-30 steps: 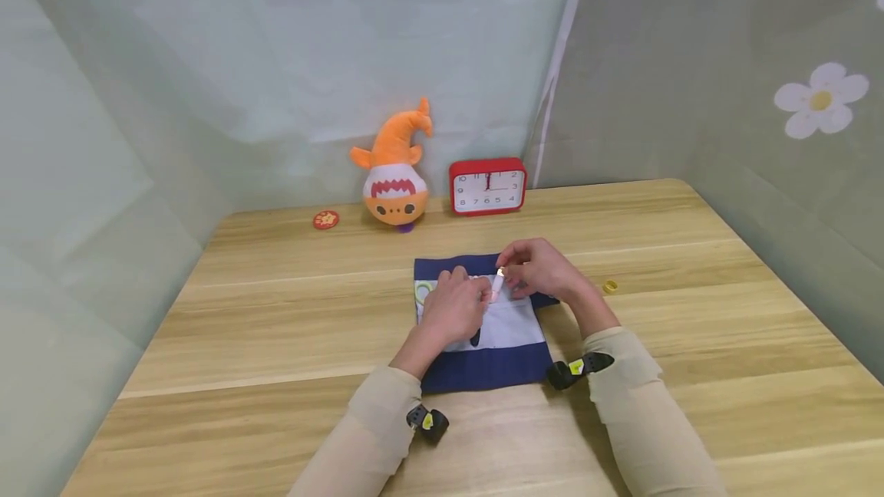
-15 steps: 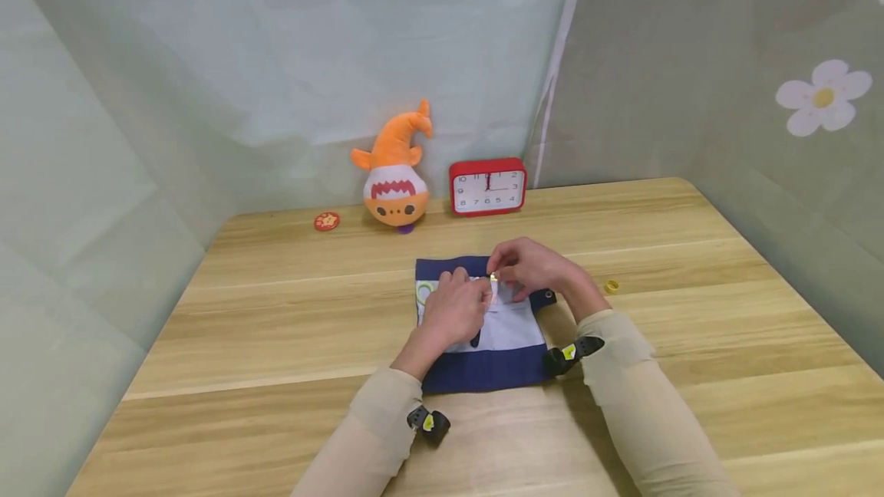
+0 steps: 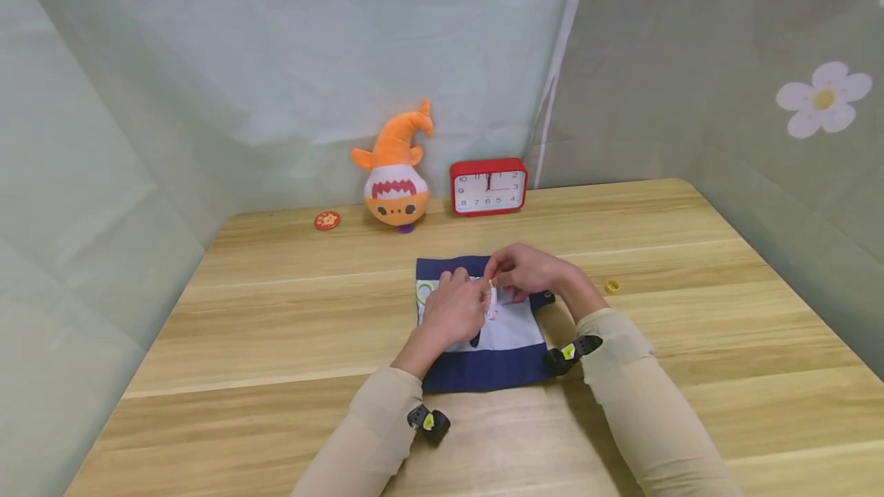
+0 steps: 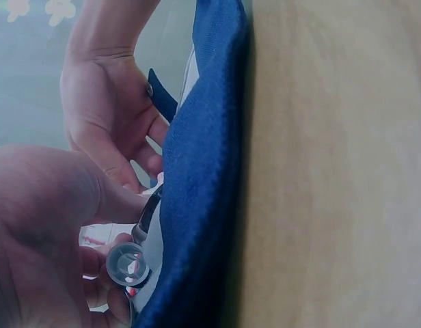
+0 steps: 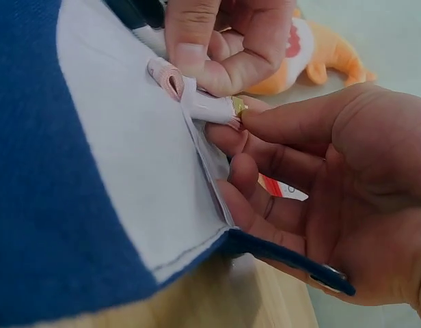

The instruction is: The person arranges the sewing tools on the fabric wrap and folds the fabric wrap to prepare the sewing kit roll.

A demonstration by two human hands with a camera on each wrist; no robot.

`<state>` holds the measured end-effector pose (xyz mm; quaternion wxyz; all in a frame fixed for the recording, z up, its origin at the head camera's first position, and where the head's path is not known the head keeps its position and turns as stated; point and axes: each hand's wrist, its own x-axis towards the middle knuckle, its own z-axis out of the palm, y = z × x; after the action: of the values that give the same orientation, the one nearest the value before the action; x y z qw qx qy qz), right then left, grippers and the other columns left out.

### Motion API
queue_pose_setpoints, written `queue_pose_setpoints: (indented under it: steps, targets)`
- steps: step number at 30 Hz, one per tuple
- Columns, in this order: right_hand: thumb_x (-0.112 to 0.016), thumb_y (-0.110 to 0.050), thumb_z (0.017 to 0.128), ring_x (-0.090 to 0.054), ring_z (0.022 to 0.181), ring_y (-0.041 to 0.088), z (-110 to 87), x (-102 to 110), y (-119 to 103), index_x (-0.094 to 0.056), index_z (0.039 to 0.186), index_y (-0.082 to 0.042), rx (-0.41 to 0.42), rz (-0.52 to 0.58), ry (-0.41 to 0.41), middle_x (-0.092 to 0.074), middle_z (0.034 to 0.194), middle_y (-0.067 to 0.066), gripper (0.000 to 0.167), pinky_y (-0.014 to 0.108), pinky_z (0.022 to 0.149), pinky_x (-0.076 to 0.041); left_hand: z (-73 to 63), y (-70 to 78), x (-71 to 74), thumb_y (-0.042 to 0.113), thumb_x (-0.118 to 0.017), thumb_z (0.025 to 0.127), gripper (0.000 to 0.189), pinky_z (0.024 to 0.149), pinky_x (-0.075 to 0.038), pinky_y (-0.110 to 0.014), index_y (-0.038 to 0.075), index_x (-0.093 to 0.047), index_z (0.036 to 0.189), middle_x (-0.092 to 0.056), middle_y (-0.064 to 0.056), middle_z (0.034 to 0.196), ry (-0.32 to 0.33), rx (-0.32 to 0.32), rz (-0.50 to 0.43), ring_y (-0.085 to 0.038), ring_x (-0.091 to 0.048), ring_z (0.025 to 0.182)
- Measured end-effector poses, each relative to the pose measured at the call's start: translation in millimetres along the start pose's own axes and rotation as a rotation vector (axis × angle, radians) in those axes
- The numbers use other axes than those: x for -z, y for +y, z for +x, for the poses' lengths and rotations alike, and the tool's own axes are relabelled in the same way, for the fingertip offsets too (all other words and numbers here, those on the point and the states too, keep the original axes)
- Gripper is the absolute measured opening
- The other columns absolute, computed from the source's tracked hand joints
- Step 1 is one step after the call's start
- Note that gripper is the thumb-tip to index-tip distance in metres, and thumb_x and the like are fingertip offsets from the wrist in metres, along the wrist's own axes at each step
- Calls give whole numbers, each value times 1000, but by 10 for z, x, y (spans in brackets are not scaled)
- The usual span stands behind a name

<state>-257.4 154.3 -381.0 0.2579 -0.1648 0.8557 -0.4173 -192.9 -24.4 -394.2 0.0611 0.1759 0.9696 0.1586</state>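
Note:
A navy-and-white cloth sewing pouch (image 3: 511, 328) lies unfolded on the table. A folded tape measure (image 5: 210, 108), pale pink with a gold metal end, passes under the pouch's white inner band. My right hand (image 3: 530, 268) pinches the metal end between thumb and finger, with the other fingers behind the cloth. From the left, my left hand (image 3: 456, 305) pinches the white band's edge beside the tape. Green-handled scissors (image 3: 424, 292) sit at the pouch's left, partly covered by the left hand. A small clear round container (image 4: 128, 264) shows beneath the left hand in the left wrist view.
A gold ring-shaped piece (image 3: 611, 286) lies right of the pouch. Behind stand an orange plush shark (image 3: 395, 175) and a red clock (image 3: 488, 187), with a red disc (image 3: 327, 220) to their left. A snap strap (image 5: 292, 258) sticks out from the pouch's right edge.
My right hand has moved left and a little down, sliding the tape measure under the white band. Its folded pink end now shows lower on the pouch. The left hand has hardly moved.

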Motion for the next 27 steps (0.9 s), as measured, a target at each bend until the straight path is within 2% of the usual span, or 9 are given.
queue_pose_setpoints:
  steps: [4, 10, 17, 27]
  targets:
    - [-61, -4, 101, -56, 64, 18, 1, -17, -1, -69, 109, -3, 13, -22, 0, -66, 91, 7, 12, 29, 61, -53, 2, -5, -3, 18, -60, 105, 9, 67, -39, -33, 18, -70, 105, -52, -5, 97, 0, 5, 2, -27, -43, 98]
    - [-69, -10, 100, -58, 69, 18, -2, -30, 28, -72, 106, -4, -12, -16, 49, -63, 84, 6, 9, 29, 63, -55, 1, -7, -10, 18, -60, 106, 12, 66, -38, -32, 17, -68, 97, -51, -5, 96, 4, 1, -11, -26, -43, 97]
    - [-71, -9, 97, -60, 78, 21, -7, -34, 44, -75, 105, -6, -7, -38, 67, -68, 93, 8, 9, 30, 65, -55, 6, -9, -11, 20, -59, 107, 14, 68, -37, -32, 15, -71, 112, -52, -5, 95, 11, -3, -3, -25, -43, 96]
    - [-73, -7, 96, -60, 75, 18, -1, -46, 48, -76, 100, -6, -14, -71, 69, -68, 89, 5, 5, 28, 64, -54, 11, -10, -9, 21, -61, 106, 10, 69, -35, -32, 18, -68, 100, -52, -4, 93, 3, -4, -19, -24, -43, 95]
